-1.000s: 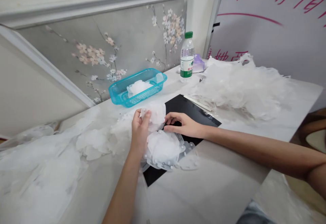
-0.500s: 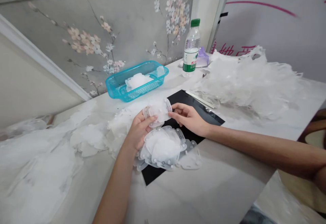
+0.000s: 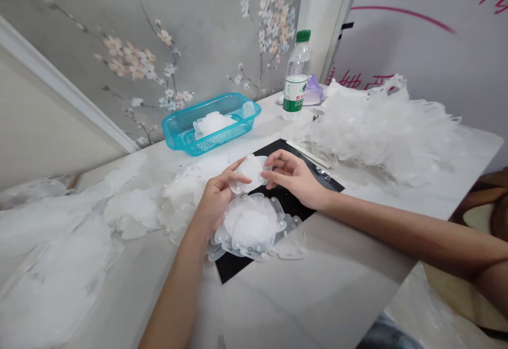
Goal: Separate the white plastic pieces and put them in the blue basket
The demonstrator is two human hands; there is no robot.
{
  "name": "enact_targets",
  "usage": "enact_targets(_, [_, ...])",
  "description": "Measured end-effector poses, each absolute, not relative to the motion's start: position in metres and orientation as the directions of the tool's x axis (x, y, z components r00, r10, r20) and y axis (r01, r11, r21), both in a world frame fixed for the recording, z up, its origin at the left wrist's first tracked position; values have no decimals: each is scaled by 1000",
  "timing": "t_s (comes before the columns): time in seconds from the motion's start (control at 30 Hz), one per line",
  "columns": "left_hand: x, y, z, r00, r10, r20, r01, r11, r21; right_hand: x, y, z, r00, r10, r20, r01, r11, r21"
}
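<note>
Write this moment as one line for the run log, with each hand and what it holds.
left hand: holds studded translucent plastic piece | right hand: touches same piece | below hands: stacked plastic pieces on black mat

Bright, even indoor light, source not evident; only faint soft shadows on the table (image 3: 341,291) beneath the grip (image 3: 250,177). The white sheet (image 3: 249,172) in the grip and the white pile (image 3: 377,137) right of it run pale, edges washed out. Wide-angle bending at frame edges, softness far left.
</note>
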State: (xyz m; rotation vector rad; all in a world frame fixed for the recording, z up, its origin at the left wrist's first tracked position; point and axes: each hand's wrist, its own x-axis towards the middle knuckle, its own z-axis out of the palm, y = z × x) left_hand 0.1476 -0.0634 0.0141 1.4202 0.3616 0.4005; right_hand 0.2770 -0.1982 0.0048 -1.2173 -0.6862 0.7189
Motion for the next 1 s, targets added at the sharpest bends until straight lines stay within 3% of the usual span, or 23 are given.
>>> enact_targets(0.3, [150,-64,13,877,480,-12,-32,84,996,275,-197,2,547,834,69,-142,173,-975])
enact_targets(0.57, [151,-59,18,832,540,-126,-139,424,895,274,-194,-1,615,788,20,-252,220,-942])
enact_targets(0.8, [153,-58,15,803,581,-132,-104,355,929,271,-193,-5,631,765,-131,-397,173,-901])
enact_targets(1.0, [153,-63,15,805,573,-155,-58,337,940,270,-195,-1,643,756,-123,-391,186,-901])
